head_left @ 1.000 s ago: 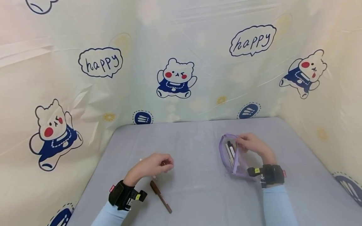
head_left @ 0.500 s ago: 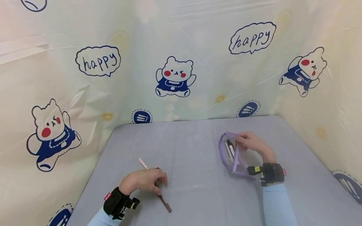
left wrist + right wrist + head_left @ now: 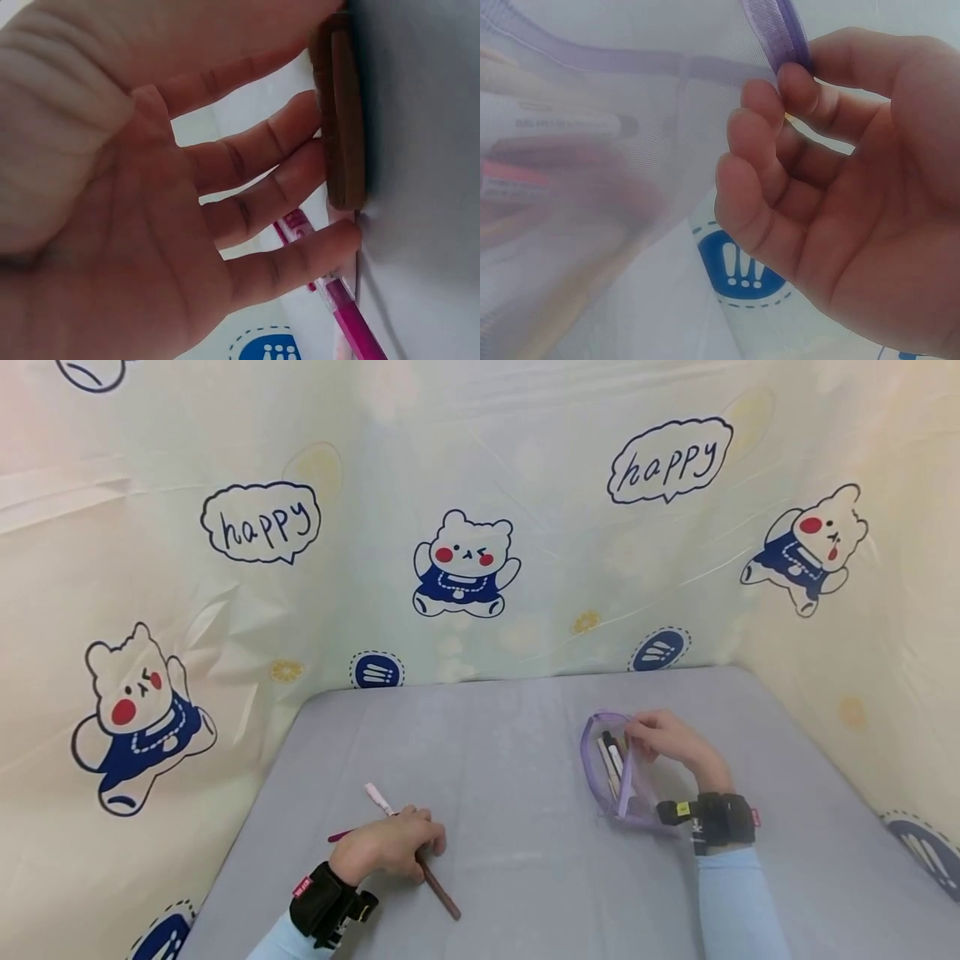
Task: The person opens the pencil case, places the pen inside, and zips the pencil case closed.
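Note:
My left hand (image 3: 393, 845) is low over the table at the left, with thumb and fingertips on either side of a brown pen (image 3: 442, 894). In the left wrist view the fingertips meet the thick brown end of that pen (image 3: 343, 120). A magenta pen (image 3: 352, 322) lies beneath the little finger, and a pale pink pen (image 3: 378, 798) pokes out beyond the hand; the hand hides part of both. At the right, my right hand (image 3: 667, 742) pinches the purple rim of a see-through mesh pencil case (image 3: 624, 802), holding its mouth apart. Several pens (image 3: 547, 124) lie inside.
A grey cloth-covered table (image 3: 517, 752) stretches between the hands and around them. Behind and at both sides hangs a pale curtain (image 3: 555, 568) printed with bears and words.
My left hand has come down and toward me onto the brown pen, whose near tip has shifted slightly. The magenta pen's end now shows left of the hand. The right hand stays on the case.

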`<action>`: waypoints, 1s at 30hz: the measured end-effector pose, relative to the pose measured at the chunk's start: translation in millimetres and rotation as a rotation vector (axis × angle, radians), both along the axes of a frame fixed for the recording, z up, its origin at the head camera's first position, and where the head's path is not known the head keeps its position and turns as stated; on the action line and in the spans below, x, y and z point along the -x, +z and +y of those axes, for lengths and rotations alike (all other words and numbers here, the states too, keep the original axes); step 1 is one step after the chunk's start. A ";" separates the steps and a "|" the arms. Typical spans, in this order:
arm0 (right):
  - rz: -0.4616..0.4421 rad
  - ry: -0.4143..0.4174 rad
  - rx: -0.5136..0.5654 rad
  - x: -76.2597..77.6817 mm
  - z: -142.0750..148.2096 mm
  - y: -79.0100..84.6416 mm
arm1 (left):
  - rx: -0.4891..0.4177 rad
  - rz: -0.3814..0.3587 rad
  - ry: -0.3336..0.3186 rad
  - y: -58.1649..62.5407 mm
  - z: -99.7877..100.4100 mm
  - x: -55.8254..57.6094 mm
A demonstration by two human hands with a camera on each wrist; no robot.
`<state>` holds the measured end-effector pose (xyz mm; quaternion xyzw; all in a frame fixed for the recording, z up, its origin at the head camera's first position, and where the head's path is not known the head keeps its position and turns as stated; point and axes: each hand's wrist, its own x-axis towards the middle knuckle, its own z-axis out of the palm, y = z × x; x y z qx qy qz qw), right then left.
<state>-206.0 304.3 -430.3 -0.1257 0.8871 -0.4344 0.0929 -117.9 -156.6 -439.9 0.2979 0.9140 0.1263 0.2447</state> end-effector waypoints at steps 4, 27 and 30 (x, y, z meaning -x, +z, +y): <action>-0.004 0.003 -0.007 -1.8 -0.5 3.0 | -0.009 0.029 -0.001 -2.5 2.1 -0.2; -0.002 0.013 -0.017 0.5 -0.8 1.2 | -0.128 -0.012 0.007 6.3 2.2 7.0; 0.001 0.008 -0.018 1.2 -0.7 1.4 | -0.140 0.008 0.014 8.9 4.6 11.6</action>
